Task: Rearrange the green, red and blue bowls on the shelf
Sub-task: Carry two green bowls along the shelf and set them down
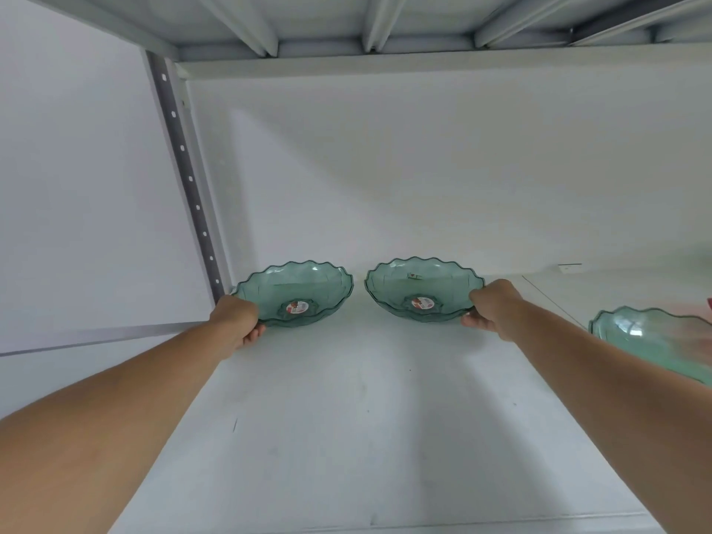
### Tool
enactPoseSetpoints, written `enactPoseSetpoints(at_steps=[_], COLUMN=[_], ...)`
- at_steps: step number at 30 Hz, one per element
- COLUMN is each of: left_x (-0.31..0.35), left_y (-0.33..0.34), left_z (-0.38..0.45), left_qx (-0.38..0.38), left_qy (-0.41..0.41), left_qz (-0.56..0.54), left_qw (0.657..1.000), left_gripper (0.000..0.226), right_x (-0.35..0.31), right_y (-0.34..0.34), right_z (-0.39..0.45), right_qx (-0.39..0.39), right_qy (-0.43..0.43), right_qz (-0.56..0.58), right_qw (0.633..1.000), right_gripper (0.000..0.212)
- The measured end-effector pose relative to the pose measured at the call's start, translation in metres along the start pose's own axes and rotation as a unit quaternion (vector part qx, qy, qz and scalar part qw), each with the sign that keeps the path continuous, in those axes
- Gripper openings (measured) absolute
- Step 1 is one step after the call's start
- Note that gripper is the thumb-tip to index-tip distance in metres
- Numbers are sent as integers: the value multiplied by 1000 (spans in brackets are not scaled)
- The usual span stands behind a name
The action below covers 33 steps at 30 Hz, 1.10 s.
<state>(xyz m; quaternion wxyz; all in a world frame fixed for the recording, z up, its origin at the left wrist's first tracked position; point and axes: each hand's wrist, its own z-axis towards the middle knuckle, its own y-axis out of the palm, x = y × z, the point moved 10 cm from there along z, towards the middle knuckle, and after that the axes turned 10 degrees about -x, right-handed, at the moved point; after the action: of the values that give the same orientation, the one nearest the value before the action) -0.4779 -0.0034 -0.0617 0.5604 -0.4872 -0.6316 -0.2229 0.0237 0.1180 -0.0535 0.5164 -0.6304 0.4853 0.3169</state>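
Two clear green bowls with scalloped rims stand side by side at the back of the white shelf (346,418), each with a red sticker in its middle. My left hand (239,321) grips the near-left rim of the left green bowl (304,287). My right hand (491,308) grips the right rim of the right green bowl (416,285). A third green bowl (647,337) sits at the right edge of view, partly cut off and blurred. No red or blue bowl is clearly seen.
A grey perforated upright (188,179) stands at the shelf's back left corner, close to the left bowl. The white back wall (424,167) is right behind the bowls. Another shelf's ribbed underside (370,21) is overhead. A reddish sliver (709,302) shows at far right.
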Motion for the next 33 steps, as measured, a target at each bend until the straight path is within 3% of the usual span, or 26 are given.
enactPoseSetpoints(at_steps=[2, 5, 7, 9, 14, 17, 20, 24, 33], left_x=[2, 12, 28, 45, 101, 129, 141, 156, 160], left_y=[1, -11, -24, -29, -4, 39, 93, 164, 315], left_z=[-2, -13, -25, -36, -72, -101, -130, -169, -238], left_qx=[-2, 40, 98, 146, 196, 164, 123, 94, -26], left_qy=[6, 11, 36, 75, 237, 351, 408, 441, 461], left_qz=[13, 122, 249, 317, 405, 430, 445, 414, 375], left_qw=[1000, 992, 963, 934, 861, 816, 788, 790, 804], left_gripper=[32, 70, 91, 98, 78, 67, 66, 60, 62], right_x=[0, -9, -19, -31, -58, -70, -78, -76, -37], right_y=[-2, -11, -25, -41, -66, -70, -81, -99, -166], right_z=[-1, -4, -9, -14, -20, -31, -49, -70, -103], right_qx=[-4, 1, 27, 59, 76, 61, 62, 57, 56], right_qy=[0, -6, -12, -31, -104, -168, -213, -251, -254], right_qz=[-26, -93, -147, -195, -313, -379, -415, -450, -455], right_qw=[1000, 996, 989, 979, 941, 908, 882, 855, 852], right_gripper=[19, 42, 51, 51, 54, 65, 65, 67, 64])
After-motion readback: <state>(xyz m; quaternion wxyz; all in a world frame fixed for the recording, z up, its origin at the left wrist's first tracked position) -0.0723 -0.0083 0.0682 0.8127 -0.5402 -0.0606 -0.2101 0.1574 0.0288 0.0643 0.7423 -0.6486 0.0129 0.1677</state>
